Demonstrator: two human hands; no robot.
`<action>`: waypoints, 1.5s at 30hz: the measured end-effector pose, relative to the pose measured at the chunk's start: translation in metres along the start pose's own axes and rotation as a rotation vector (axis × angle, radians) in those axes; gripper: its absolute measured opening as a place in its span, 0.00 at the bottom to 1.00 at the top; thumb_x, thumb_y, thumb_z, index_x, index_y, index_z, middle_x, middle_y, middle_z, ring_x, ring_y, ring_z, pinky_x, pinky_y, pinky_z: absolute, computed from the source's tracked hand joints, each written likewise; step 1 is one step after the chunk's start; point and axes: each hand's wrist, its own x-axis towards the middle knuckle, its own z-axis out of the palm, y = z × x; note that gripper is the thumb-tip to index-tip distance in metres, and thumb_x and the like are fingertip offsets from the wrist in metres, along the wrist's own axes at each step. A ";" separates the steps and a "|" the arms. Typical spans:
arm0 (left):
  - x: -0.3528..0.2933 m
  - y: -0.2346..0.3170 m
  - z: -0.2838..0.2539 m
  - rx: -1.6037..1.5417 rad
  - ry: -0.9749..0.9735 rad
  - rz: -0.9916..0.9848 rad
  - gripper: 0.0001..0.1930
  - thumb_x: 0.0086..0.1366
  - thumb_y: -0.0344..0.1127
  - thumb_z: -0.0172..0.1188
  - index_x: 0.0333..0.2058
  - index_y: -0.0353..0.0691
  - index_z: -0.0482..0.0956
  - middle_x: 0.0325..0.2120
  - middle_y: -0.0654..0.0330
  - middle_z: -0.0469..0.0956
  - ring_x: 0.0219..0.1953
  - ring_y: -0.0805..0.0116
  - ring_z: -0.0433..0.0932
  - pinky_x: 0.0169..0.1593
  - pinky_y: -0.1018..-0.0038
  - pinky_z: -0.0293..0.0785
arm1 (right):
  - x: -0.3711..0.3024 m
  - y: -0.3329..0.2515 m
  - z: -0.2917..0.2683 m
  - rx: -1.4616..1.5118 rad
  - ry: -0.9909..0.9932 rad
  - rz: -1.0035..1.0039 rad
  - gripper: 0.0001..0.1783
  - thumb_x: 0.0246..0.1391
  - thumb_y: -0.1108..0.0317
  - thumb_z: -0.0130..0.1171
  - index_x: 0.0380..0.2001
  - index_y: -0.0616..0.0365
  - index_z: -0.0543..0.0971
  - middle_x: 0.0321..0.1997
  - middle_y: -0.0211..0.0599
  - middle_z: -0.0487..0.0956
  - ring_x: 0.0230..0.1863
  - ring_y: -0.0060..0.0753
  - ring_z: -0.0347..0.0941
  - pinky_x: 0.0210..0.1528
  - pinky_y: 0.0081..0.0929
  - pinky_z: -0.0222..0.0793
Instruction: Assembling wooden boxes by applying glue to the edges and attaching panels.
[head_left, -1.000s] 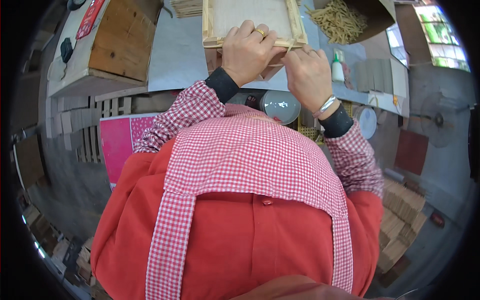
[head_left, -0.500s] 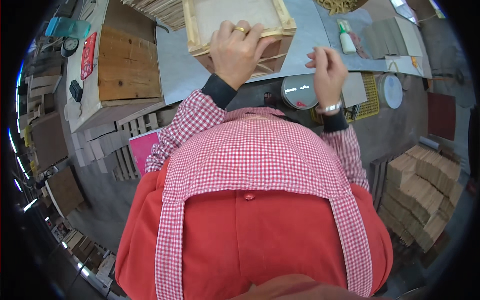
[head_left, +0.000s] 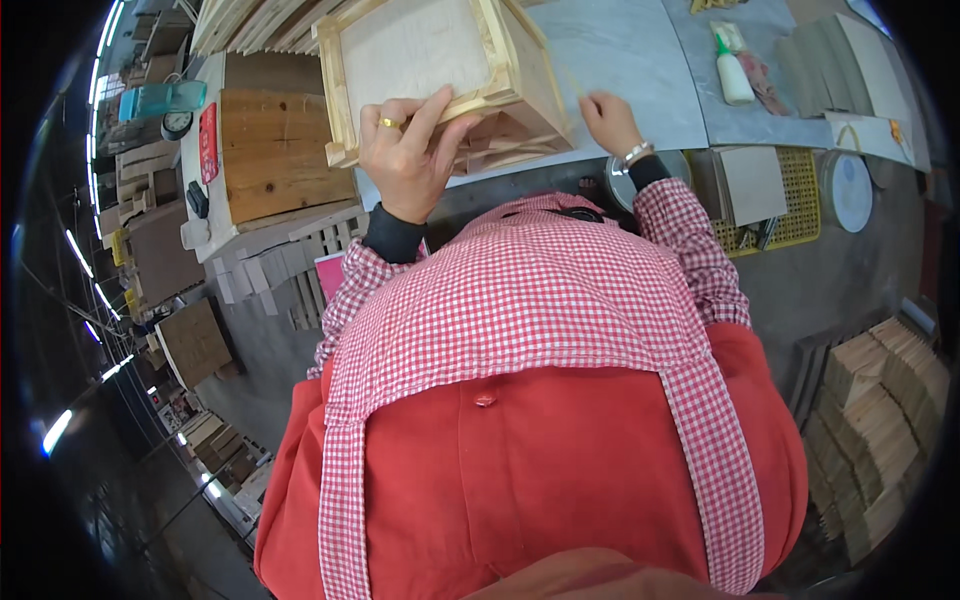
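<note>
A pale wooden box [head_left: 415, 50] with a raised frame round its top sits on the grey-blue worktop, tilted in view. My left hand [head_left: 405, 150] grips its near frame edge, fingers on top and thumb over the side; a ring is on one finger. Below the thumb, crossed wooden dividers [head_left: 500, 140] show in the box's near side. Off the box's right side, my right hand [head_left: 612, 122] is closed in a pinch. From its fingertips a thin yellowish strand [head_left: 573, 80], like a rubber band, runs up toward the box. Its other end is hard to make out.
A white glue bottle [head_left: 733, 75] with a green cap stands on the worktop [head_left: 630, 50] at right, near grey boards [head_left: 830, 65]. Thin wooden strips [head_left: 260, 25] are stacked behind the box. Below the edge are a yellow crate [head_left: 800, 195] and a round lid [head_left: 847, 192]. A wooden cabinet [head_left: 280, 160] stands left.
The box and my left hand have shifted left in view, the box turning to show more of its right side. My right hand has moved left toward the box, its fingers now pinched.
</note>
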 end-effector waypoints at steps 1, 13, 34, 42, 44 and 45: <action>0.001 0.002 -0.002 0.008 0.001 0.006 0.18 0.44 0.40 0.72 0.37 0.47 0.83 0.23 0.66 0.71 0.26 0.66 0.66 0.28 0.72 0.65 | -0.013 -0.004 0.004 -0.057 0.002 0.094 0.19 0.58 0.59 0.52 0.23 0.65 0.72 0.17 0.47 0.68 0.20 0.33 0.66 0.25 0.33 0.62; 0.081 -0.145 -0.023 -0.484 -0.043 -0.431 0.14 0.68 0.36 0.52 0.45 0.32 0.77 0.41 0.58 0.79 0.44 0.69 0.77 0.50 0.74 0.70 | -0.038 -0.150 -0.023 0.503 -0.391 0.291 0.15 0.64 0.62 0.47 0.31 0.63 0.75 0.26 0.31 0.78 0.29 0.27 0.74 0.34 0.29 0.72; 0.015 -0.132 -0.008 -1.110 -0.412 -0.742 0.17 0.67 0.40 0.54 0.46 0.30 0.77 0.35 0.64 0.79 0.37 0.77 0.75 0.41 0.79 0.72 | 0.055 -0.181 -0.036 0.281 0.007 0.148 0.24 0.59 0.55 0.55 0.50 0.64 0.75 0.31 0.27 0.77 0.29 0.13 0.69 0.32 0.14 0.64; 0.011 -0.120 -0.022 -1.318 -0.153 -0.769 0.14 0.67 0.34 0.52 0.46 0.29 0.75 0.37 0.65 0.78 0.37 0.79 0.74 0.41 0.80 0.71 | 0.098 -0.181 -0.055 0.192 0.032 0.036 0.17 0.60 0.64 0.53 0.47 0.65 0.77 0.37 0.28 0.78 0.35 0.14 0.70 0.38 0.16 0.67; 0.004 -0.117 0.011 -1.242 0.016 -0.799 0.13 0.67 0.33 0.52 0.46 0.29 0.76 0.37 0.64 0.78 0.36 0.79 0.74 0.40 0.80 0.71 | 0.113 -0.168 -0.044 0.193 0.026 -0.056 0.17 0.60 0.65 0.53 0.48 0.66 0.76 0.39 0.30 0.79 0.37 0.19 0.72 0.40 0.19 0.68; 0.005 -0.118 0.018 -1.245 0.012 -0.798 0.13 0.67 0.33 0.52 0.46 0.29 0.76 0.37 0.64 0.78 0.36 0.79 0.74 0.40 0.80 0.71 | 0.118 -0.163 -0.037 0.194 0.027 -0.150 0.18 0.60 0.65 0.53 0.48 0.66 0.75 0.41 0.33 0.79 0.39 0.23 0.74 0.42 0.22 0.69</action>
